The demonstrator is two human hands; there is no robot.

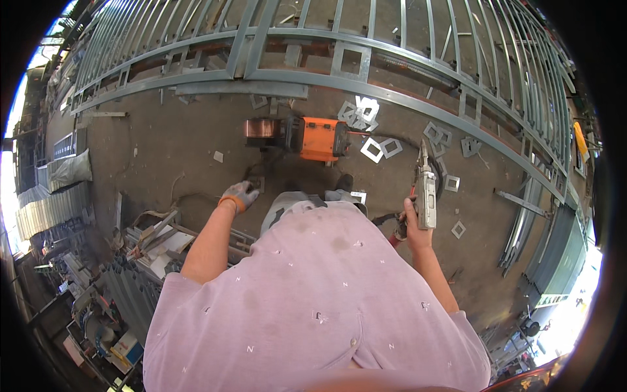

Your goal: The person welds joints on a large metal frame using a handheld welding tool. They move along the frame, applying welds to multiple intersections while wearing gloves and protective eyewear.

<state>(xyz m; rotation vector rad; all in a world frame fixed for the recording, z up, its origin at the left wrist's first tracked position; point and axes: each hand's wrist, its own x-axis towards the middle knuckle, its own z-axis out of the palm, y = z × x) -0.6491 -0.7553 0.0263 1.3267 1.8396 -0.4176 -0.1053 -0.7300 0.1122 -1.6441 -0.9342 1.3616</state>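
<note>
My right hand (415, 225) is closed around a silver welding gun (427, 199), whose narrow tip points up and away from me. Red and black cables run at its grip. My left hand (240, 195), in a grey glove with an orange cuff, hangs out to the left. Its fingers look loosely apart, and I see nothing held in them. Ahead of me on the floor stands an orange and black wire feeder (319, 138) with a spool of copper-coloured wire (262, 129). A dark cable (398, 134) curves from it toward the welding gun.
A long grey metal frame with bars (300, 80) spans the far side. Square metal plates with cut-out centres (372, 149) lie scattered on the floor. Scrap pieces (166, 238) are piled at left; metal lengths (522, 225) lie at right.
</note>
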